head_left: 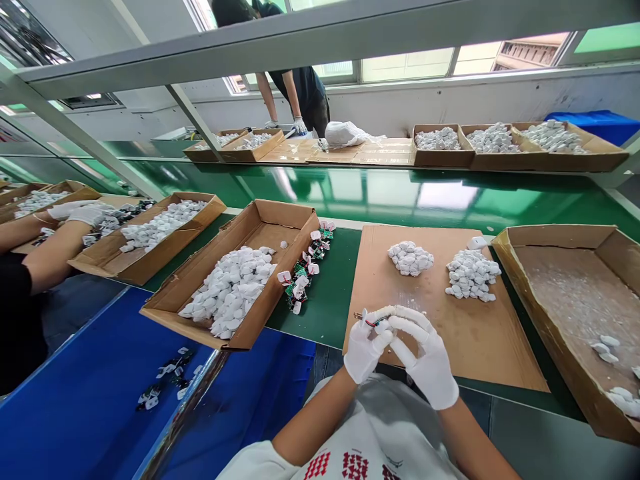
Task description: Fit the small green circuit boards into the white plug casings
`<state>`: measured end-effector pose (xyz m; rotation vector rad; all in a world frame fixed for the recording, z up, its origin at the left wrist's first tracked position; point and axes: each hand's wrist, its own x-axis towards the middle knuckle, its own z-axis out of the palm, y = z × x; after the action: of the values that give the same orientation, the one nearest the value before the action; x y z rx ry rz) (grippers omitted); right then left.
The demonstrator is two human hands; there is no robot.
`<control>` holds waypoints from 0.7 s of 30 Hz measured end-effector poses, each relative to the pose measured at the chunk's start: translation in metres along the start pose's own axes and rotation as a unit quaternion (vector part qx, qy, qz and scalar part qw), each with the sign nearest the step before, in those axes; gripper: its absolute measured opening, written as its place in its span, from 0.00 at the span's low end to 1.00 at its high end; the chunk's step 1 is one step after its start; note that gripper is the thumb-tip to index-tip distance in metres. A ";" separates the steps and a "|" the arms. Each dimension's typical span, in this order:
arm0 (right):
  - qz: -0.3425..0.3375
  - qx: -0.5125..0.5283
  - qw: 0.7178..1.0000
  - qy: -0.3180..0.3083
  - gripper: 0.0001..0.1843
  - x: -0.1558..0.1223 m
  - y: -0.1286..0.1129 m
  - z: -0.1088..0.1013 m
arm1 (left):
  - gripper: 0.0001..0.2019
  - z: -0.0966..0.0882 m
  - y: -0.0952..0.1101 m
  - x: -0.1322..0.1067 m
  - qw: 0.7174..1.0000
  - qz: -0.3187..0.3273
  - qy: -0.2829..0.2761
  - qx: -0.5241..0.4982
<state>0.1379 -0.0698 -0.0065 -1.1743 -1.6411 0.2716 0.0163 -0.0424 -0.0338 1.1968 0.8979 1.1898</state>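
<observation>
Red wiring runs crosswise; left hand holds it.

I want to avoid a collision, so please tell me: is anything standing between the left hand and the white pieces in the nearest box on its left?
Yes: the right wall of that cardboard box stands between the left hand and the white pieces. Circuit boards lie outside that wall, farther off than the hand.

Factory assembly workshop, long green workbench, cardboard trays of small white parts, gloved co-worker opposite
</observation>
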 end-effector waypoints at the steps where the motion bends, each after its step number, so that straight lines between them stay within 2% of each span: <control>1: -0.001 -0.003 1.000 -0.010 0.14 0.001 -0.001 -0.001 | 0.21 -0.001 0.000 0.001 1.000 0.006 -0.003 0.001; 5: -0.019 -0.080 0.997 0.006 0.21 0.000 -0.004 -0.001 | 0.19 -0.005 0.002 0.006 0.999 0.020 0.006 0.041; 10: 0.011 0.011 0.998 -0.065 0.21 -0.001 -0.001 -0.001 | 0.19 -0.011 -0.003 0.011 0.996 0.027 -0.014 0.089; 13: 0.007 -0.033 0.999 -0.028 0.23 -0.003 0.000 -0.001 | 0.20 -0.015 0.000 0.014 0.991 0.032 -0.025 0.125; 18: 0.003 -0.025 0.998 -0.052 0.21 0.005 0.002 -0.013 | 0.23 -0.017 0.012 0.016 0.990 -0.014 -0.099 0.102; 21: -0.062 0.010 0.992 -0.107 0.27 0.014 0.007 -0.017 | 0.29 -0.017 0.008 0.016 0.985 -0.053 -0.152 0.057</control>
<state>0.1564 -0.0609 0.0044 -1.0516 -1.8875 0.3432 0.0017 -0.0232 -0.0273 1.3626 0.7952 0.8515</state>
